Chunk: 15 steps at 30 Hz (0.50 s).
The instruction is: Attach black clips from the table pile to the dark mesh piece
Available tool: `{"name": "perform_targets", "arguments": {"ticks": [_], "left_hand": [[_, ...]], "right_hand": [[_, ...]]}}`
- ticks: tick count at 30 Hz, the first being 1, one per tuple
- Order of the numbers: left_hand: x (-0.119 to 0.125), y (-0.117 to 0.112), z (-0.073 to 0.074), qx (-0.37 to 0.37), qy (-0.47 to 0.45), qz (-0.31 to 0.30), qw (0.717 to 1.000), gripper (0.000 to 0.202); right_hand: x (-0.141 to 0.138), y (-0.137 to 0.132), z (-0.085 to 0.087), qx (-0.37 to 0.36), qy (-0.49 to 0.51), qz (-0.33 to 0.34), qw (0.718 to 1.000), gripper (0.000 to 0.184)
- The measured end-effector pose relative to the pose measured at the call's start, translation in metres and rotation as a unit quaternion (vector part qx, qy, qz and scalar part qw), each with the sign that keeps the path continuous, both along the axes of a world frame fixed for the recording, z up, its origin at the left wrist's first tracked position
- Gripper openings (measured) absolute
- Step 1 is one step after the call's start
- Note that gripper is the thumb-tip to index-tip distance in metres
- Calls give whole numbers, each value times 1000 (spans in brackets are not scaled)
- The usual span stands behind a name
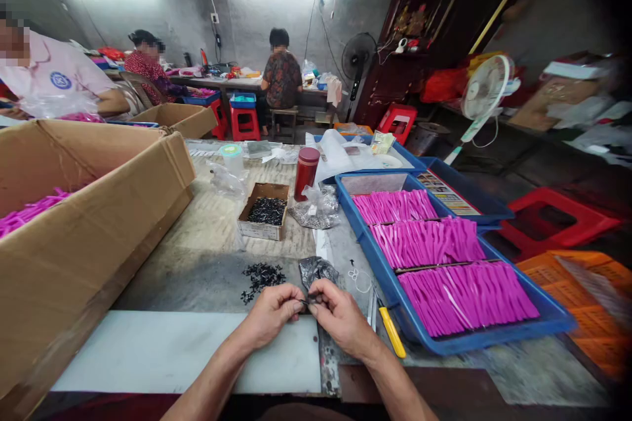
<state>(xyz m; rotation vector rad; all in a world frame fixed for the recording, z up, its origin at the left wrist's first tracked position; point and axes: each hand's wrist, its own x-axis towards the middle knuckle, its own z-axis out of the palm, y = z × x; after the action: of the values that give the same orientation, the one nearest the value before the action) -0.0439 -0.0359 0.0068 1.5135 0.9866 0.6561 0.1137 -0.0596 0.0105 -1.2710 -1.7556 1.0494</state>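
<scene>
My left hand (277,310) and my right hand (337,311) meet over the front of the table, thumbs and fingertips pinched together. Between them is a small dark piece (307,301), mostly covered by the fingers; its kind cannot be made out. Just beyond the left hand lies a loose pile of small black parts (261,278). A crumpled dark plastic bag (317,270) sits right behind the fingertips. Under my left forearm is a white board (187,348). To the right of my right hand rests a screwdriver with a yellow handle (392,332).
A blue tray (429,342) holds rows of magenta strips (464,296) on the right. At left stands a large cardboard box (99,230). Farther back are a small box of dark parts (261,230) and a red canister (307,174). Several people sit beyond.
</scene>
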Motion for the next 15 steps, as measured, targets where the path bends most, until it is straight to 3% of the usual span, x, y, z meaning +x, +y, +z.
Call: {"name": "perform_targets", "arguments": {"ticks": [15], "left_hand": [[-3, 1, 0, 50, 81, -57, 994, 12]], "right_hand": [[1, -1, 1, -25, -31, 44, 998, 15]]}}
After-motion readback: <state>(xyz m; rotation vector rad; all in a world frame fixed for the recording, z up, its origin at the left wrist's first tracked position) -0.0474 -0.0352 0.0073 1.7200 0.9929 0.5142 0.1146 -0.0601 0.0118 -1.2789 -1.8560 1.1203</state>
